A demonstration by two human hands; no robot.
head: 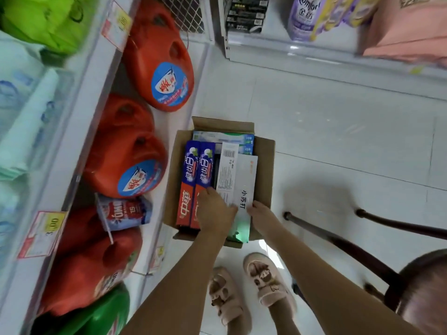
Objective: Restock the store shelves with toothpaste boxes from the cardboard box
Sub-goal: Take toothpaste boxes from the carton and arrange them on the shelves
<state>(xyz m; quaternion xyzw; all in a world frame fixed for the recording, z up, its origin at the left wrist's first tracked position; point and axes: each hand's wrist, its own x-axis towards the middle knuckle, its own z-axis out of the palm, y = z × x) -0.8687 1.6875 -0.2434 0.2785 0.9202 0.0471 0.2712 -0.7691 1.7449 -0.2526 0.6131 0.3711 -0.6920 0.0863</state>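
- While both hands reach into it, the cardboard box (264,170) sits open on the white tiled floor (338,112), its flaps folded outward, just beside the base of the left shelf (79,151).
- Inside, two red-and-blue toothpaste boxes (196,184) lie side by side along the left wall, green-and-white ones (223,137) lie across the far end, and a white toothpaste box (245,187) lies tilted on top toward the right.
- The left hand (215,211) holds the near left edge of the white toothpaste box, fingers curled and pressed together.
- The right hand (262,217) holds the near right edge of that same box; its fingertips seem tucked under the carton, though motion blur makes this hard to confirm.
- Red detergent jugs (157,68) fill the left shelf, with a blue OMO packet (124,211) among them and price tags (44,234) on the rail.
- Across the aisle, another shelf carries purple softener bottles (303,18) and pink packs (408,32).
- Dark wooden furniture legs (338,243) stand on the tiles to the right of the carton.
- Pink slippers (266,279) stand on the floor just behind it.
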